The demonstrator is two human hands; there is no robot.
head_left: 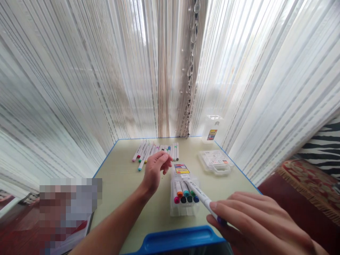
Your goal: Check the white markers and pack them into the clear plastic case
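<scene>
My right hand [255,219] grips a white marker [200,194] with a purple cap by its capped end. The marker's other end slants down to the top of a clear plastic case [172,209]. Inside that case lie several capped markers [186,194], in orange, teal, green, pink, black and blue. My left hand [158,166] is over the table behind the case, its fingers curled with nothing visible in them. Just beyond it, loose white markers [145,156] with coloured caps lie in a row, partly hidden by the hand.
A second clear case with a handle [215,162] lies flat at the right, and a clear box [212,129] stands upright behind it. The table [117,187] has blue edging and a blue tray-like rim [180,235] in front. String curtains hang behind.
</scene>
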